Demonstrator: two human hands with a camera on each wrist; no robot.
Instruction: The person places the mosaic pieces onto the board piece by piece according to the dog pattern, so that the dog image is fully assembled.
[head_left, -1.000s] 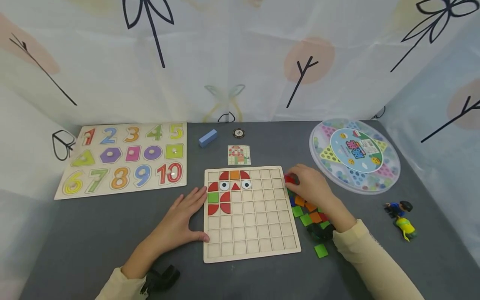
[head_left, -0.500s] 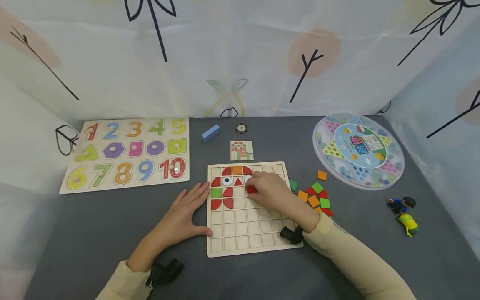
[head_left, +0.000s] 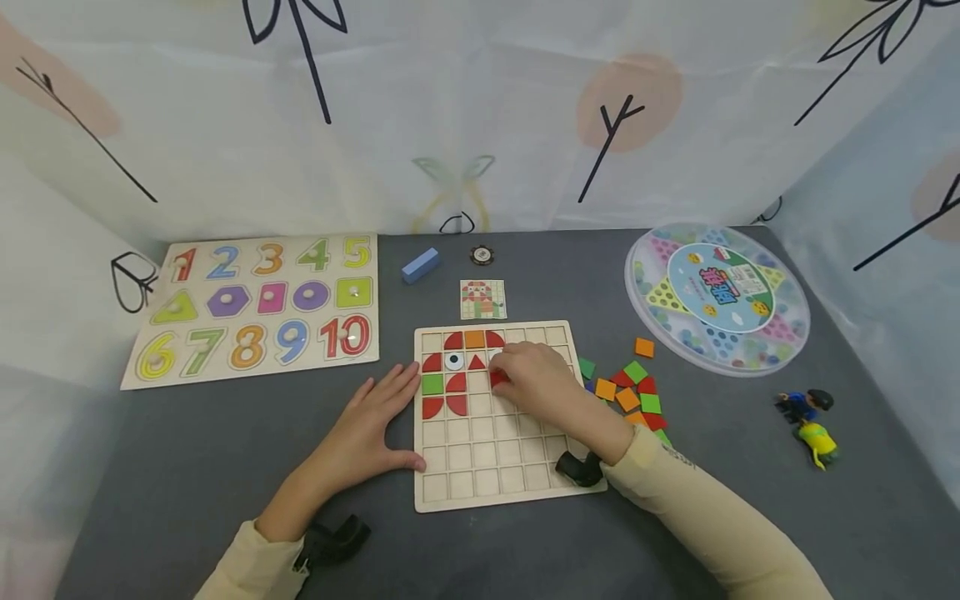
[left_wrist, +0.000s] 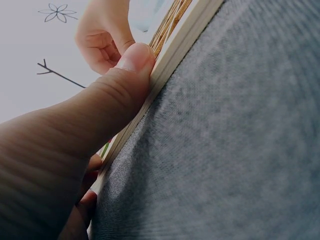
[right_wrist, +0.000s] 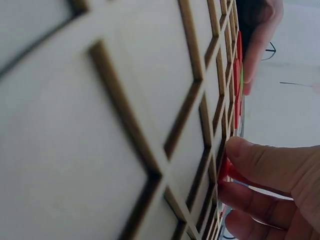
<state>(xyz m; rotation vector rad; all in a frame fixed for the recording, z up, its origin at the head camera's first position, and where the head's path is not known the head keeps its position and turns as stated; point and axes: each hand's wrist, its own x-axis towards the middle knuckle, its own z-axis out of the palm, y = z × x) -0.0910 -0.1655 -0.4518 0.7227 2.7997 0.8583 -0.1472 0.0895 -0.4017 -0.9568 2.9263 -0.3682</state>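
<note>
A wooden grid board [head_left: 483, 454] lies before me. Its upper left cells hold red quarter-round tiles, an orange tile [head_left: 474, 339], a green tile [head_left: 432, 384], a small red triangle [head_left: 476, 363] and a white eye tile [head_left: 453, 361]. My left hand [head_left: 371, 429] rests against the board's left edge, fingers spread and thumb on the rim. Over the right part of the board, my right hand [head_left: 547, 385] pinches a red tile [right_wrist: 223, 170] between thumb and fingers, at a cell below the right eye. The fingers partly cover that tile, so its exact seating cannot be told.
Loose coloured tiles [head_left: 627, 400] lie right of the board. A small pattern card [head_left: 483, 300], a blue block [head_left: 421, 266] and a round black token [head_left: 482, 255] sit behind it. A number puzzle [head_left: 251, 312] is left, a round game box [head_left: 717, 300] and toy figures [head_left: 816, 442] right.
My right hand has moved left from the loose tiles onto the board, bringing a red tile. In the last half second it has barely shifted. My left hand stays at the board's edge.
</note>
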